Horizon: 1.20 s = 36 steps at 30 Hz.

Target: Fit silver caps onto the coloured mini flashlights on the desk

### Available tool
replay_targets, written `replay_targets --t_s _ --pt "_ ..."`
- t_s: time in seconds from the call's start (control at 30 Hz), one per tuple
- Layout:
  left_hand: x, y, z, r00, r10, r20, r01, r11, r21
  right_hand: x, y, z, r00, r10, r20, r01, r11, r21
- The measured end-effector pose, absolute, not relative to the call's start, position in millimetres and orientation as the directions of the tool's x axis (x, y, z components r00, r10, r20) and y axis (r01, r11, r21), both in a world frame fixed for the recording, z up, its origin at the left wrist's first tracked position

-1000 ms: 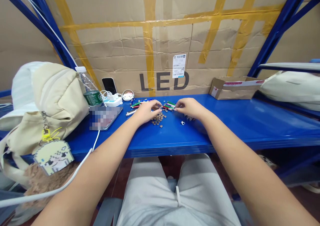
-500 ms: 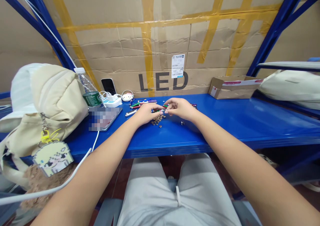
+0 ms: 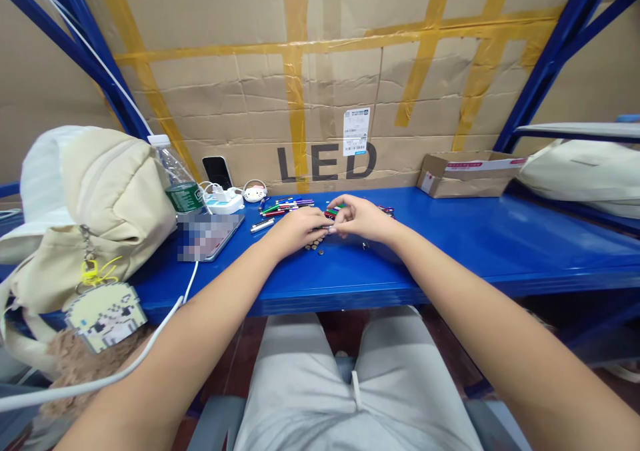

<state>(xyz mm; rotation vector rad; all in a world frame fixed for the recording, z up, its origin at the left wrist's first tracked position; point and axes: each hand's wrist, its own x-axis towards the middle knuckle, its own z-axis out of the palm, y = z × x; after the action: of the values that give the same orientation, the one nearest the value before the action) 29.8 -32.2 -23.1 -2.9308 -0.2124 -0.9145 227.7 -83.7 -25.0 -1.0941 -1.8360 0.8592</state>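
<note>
Head view showed the left hand [image 3: 301, 228] and the right hand [image 3: 361, 218] with their fingertips close together, over the middle of the blue surface [image 3: 475, 244]. Both had bent fingers; I could not tell if they pinched some tiny thing. Small round bits [image 3: 313, 245] lay just by the left hand, toward the near edge. Shiny coloured pens [image 3: 287, 206] lay beside it, toward the far edge. Red and green sticks [image 3: 329, 214] lay by the right hand's fingers.

One left hand [image 3: 299, 228], one right hand [image 3: 362, 217], one table [image 3: 500, 238]
Far left I count one bottle [image 3: 184, 198], one upright phone [image 3: 217, 171]; far right, one box [image 3: 463, 183]. Mid-table, at least five tubes [image 3: 263, 225], four discs [image 3: 321, 252], partly hidden from me.
</note>
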Motion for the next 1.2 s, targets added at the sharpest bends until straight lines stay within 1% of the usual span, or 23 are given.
replay_targets --t_s 0.07,0.13,0.2,0.23,0.27,0.33,0.4,0.47,0.57,0.7,0.77,0.8,0.83,0.87,0.9,0.97,1.03,1.07,1.1,1.13,1.17,1.2 --pt "31 -34 -22 0.766 0.116 0.632 0.138 -0.99 0.014 226 -84 -23 -0.268 0.919 0.289 0.267 0.359 -0.894" --pt "34 -35 -21 0.727 0.154 0.669 0.147 -0.987 0.067 225 -85 -22 -0.237 0.926 0.294 0.232 0.348 -0.908" --pt "35 -35 -20 0.683 0.247 0.687 0.2 -0.968 0.149 224 -85 -21 -0.214 0.922 0.323 0.269 0.373 -0.888" --pt "35 -35 -19 0.653 0.314 0.689 0.24 -0.949 0.205 225 -85 -21 -0.208 0.911 0.356 0.318 0.407 -0.856" --pt "35 -35 -18 0.623 0.384 0.682 0.279 -0.923 0.265 226 -85 -22 -0.206 0.892 0.402 0.384 0.452 -0.806" --pt "33 -36 -18 0.589 0.486 0.646 0.328 -0.874 0.359 228 -85 -22 -0.23 0.833 0.503 0.54 0.539 -0.646" --pt "32 -36 -17 0.594 0.525 0.609 0.339 -0.851 0.402 231 -84 -22 -0.28 0.765 0.58 0.668 0.589 -0.455" --pt "31 -36 -18 0.604 0.532 0.593 0.336 -0.845 0.416 233 -84 -22 -0.344 0.713 0.611 0.74 0.606 -0.29" --pt "32 -37 -18 0.601 0.54 0.589 0.329 -0.839 0.434 232 -85 -19 -0.419 0.687 0.594 0.803 0.586 -0.112" --pt "33 -36 -19 0.601 0.543 0.586 0.317 -0.835 0.449 227 -90 -16 -0.465 0.705 0.536 0.869 0.48 0.122" --pt "32 -34 -20 0.607 0.529 0.594 0.313 -0.845 0.433 223 -92 -16 -0.49 0.715 0.499 0.867 0.46 0.192" --pt "31 -32 -21 0.611 0.506 0.61 0.305 -0.86 0.408 222 -93 -16 -0.495 0.719 0.488 0.864 0.469 0.184" --pt "30 -30 -22 0.617 0.464 0.635 0.288 -0.884 0.367 221 -93 -17 -0.492 0.724 0.483 0.86 0.489 0.142" --pt "29 -28 -23 0.627 0.405 0.666 0.262 -0.914 0.309 220 -93 -18 -0.482 0.731 0.483 0.853 0.517 0.069" --pt "29 -27 -24 0.641 0.329 0.693 0.23 -0.944 0.235 219 -93 -19 -0.468 0.74 0.483 0.835 0.549 -0.031" --pt "27 -25 -25 0.668 0.161 0.727 0.173 -0.983 0.059 220 -92 -21 -0.429 0.777 0.459 0.755 0.588 -0.289" --pt "27 -25 -24 0.673 0.041 0.738 0.162 -0.983 -0.092 221 -91 -21 -0.403 0.832 0.38 0.619 0.554 -0.556" --pt "27 -26 -24 0.669 0.008 0.744 0.171 -0.975 -0.143 222 -91 -21 -0.403 0.854 0.329 0.547 0.513 -0.662" --pt "28 -27 -23 0.665 -0.007 0.747 0.184 -0.968 -0.173 222 -91 -21 -0.407 0.868 0.285 0.488 0.471 -0.735" --pt "28 -28 -22 0.662 -0.001 0.749 0.197 -0.964 -0.176 223 -91 -20 -0.412 0.873 0.261 0.455 0.445 -0.771" --pt "29 -29 -22 0.662 0.024 0.75 0.208 -0.966 -0.152 222 -92 -20 -0.406 0.875 0.262 0.461 0.444 -0.769" --pt "29 -29 -21 0.659 0.068 0.749 0.218 -0.97 -0.104 221 -92 -19 -0.385 0.877 0.287 0.511 0.461 -0.725"
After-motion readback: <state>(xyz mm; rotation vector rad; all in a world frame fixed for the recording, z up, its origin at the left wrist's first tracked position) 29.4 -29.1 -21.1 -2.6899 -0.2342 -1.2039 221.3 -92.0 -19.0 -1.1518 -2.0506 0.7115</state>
